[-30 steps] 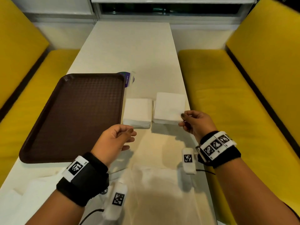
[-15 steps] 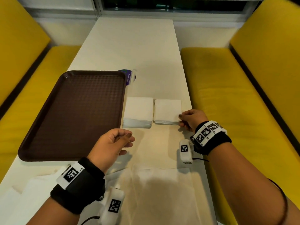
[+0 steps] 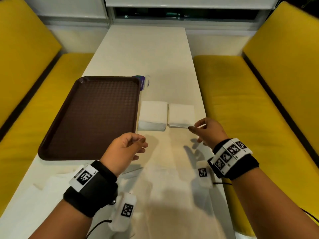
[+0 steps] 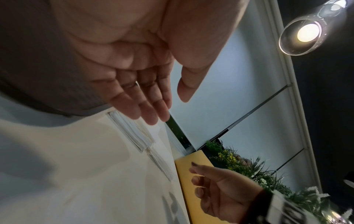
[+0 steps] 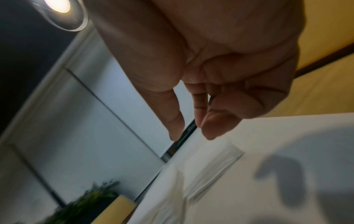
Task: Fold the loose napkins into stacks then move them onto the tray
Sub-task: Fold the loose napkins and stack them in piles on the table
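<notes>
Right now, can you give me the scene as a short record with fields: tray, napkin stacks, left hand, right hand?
tray: brown tray on the table, nothing on it
napkin stacks: left stack and right stack, side by side, right of the tray
left hand: left hand open, holds nothing
right hand: right hand at the right stack's near corner, holds nothing
</notes>
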The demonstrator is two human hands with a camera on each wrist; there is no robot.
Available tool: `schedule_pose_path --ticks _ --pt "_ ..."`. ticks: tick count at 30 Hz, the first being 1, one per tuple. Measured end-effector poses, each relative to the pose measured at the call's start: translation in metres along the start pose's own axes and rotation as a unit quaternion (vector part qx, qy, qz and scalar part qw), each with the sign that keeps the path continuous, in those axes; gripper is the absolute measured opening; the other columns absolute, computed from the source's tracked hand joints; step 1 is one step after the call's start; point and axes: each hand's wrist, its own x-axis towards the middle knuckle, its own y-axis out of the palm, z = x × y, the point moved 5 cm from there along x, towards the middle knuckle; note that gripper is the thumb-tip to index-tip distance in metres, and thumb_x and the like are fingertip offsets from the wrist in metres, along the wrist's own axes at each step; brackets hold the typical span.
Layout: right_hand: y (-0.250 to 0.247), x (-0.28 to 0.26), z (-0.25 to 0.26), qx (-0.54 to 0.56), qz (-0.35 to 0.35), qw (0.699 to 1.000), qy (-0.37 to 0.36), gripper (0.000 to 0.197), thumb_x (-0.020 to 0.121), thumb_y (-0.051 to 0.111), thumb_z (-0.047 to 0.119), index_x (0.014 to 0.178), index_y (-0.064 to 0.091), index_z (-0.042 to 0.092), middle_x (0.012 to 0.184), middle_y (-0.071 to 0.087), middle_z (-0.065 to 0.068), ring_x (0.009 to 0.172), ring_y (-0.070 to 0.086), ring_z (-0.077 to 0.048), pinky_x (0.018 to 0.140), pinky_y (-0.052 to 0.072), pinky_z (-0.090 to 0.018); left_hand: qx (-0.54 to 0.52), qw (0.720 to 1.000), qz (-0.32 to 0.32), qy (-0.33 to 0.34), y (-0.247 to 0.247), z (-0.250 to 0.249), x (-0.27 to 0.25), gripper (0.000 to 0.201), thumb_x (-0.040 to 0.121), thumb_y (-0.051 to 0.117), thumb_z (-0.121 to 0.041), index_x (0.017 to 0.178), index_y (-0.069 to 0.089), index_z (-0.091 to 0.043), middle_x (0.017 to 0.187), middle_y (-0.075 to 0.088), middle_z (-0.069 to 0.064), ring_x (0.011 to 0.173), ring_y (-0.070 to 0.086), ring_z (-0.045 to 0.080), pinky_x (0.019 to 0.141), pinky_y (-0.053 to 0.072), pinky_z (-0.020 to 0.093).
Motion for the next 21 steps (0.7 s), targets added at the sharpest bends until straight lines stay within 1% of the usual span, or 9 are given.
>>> schedule_pose_path --ticks 3,6,7,9,12,15,17,19,21 --pt "0.018 -0.044 0.006 -0.052 0.050 0.996 -0.045 0.022 0.086 0.072 0.035 0.093 0.061 0.018 0.081 0.068 -0.004 0.062 0.064 -0.014 0.055 0.046 -0.025 0.038 0.999 0.009 0.015 -0.004 0.004 -0.010 0.008 0.096 0.057 -0.022 0.094 0.065 -0.019 0.091 0.074 -0.001 0.082 0.068 0.013 0.071 0.051 0.030" --pt "0.047 -0.087 0.009 -0.098 0.122 0.984 -0.081 0.020 0.086 0.072 0.035 0.090 0.064 0.017 0.073 0.067 0.001 0.056 0.062 -0.007 0.051 0.043 -0.016 0.071 0.997 0.019 0.019 -0.013 0.014 -0.022 0.008 0.096 0.059 -0.023 0.092 0.065 -0.020 0.092 0.074 0.000 0.085 0.068 0.016 0.073 0.051 0.033" --pt "0.058 -0.099 0.008 -0.099 0.148 0.980 -0.085 0.020 0.086 0.072 0.034 0.089 0.064 0.016 0.072 0.067 0.001 0.056 0.061 -0.008 0.052 0.044 -0.016 0.070 0.997 0.021 0.015 -0.017 0.017 -0.027 0.008 0.096 0.059 -0.024 0.092 0.065 -0.020 0.091 0.074 0.000 0.084 0.068 0.016 0.072 0.051 0.032" --pt "0.075 -0.116 0.002 -0.104 0.178 0.974 -0.089 0.019 0.084 0.074 0.033 0.088 0.065 0.017 0.074 0.067 0.002 0.060 0.062 -0.009 0.059 0.048 -0.021 0.069 0.997 0.024 0.004 -0.025 0.026 -0.036 0.009 0.095 0.060 -0.024 0.093 0.065 -0.018 0.091 0.074 0.000 0.084 0.068 0.015 0.071 0.051 0.030" --pt "0.086 -0.128 -0.008 -0.149 0.163 0.970 -0.107 0.016 0.083 0.075 0.032 0.091 0.063 0.025 0.088 0.066 0.006 0.070 0.056 -0.004 0.065 0.042 -0.018 0.088 0.996 0.024 -0.001 -0.040 0.040 -0.051 0.007 0.094 0.062 -0.025 0.093 0.066 -0.018 0.093 0.073 0.002 0.087 0.068 0.018 0.074 0.052 0.031" --pt "0.086 -0.134 -0.016 -0.197 0.121 0.967 -0.111 0.024 0.082 0.076 0.028 0.103 0.064 0.023 0.101 0.062 0.005 0.083 0.054 -0.008 0.075 0.042 -0.020 0.137 0.990 0.012 0.009 -0.055 0.051 -0.064 0.004 0.090 0.068 -0.024 0.092 0.067 -0.021 0.091 0.072 0.001 0.085 0.067 0.018 0.073 0.053 0.032" --pt "0.085 -0.135 -0.023 -0.243 0.093 0.961 -0.094 0.037 0.081 0.077 0.030 0.114 0.062 0.023 0.111 0.059 0.002 0.098 0.056 -0.014 0.085 0.044 -0.024 0.160 0.987 0.011 0.009 -0.060 0.056 -0.073 0.005 0.088 0.070 -0.023 0.092 0.067 -0.021 0.089 0.070 -0.001 0.080 0.065 0.014 0.067 0.053 0.029" --pt "0.083 -0.133 -0.030 -0.280 0.072 0.955 -0.069 0.050 0.077 0.079 0.034 0.122 0.058 0.025 0.118 0.057 0.000 0.109 0.055 -0.020 0.093 0.046 -0.031 0.168 0.986 0.020 0.004 -0.063 0.061 -0.079 0.006 0.088 0.070 -0.024 0.092 0.067 -0.020 0.089 0.069 -0.001 0.077 0.063 0.011 0.061 0.050 0.023" --pt "0.085 -0.133 -0.036 -0.311 0.065 0.947 -0.045 0.062 0.074 0.081 0.039 0.128 0.053 0.026 0.122 0.056 -0.002 0.115 0.053 -0.024 0.096 0.047 -0.039 0.167 0.985 0.033 -0.002 -0.064 0.067 -0.084 0.008 0.088 0.069 -0.024 0.092 0.067 -0.018 0.090 0.070 0.001 0.077 0.063 0.011 0.059 0.049 0.020"
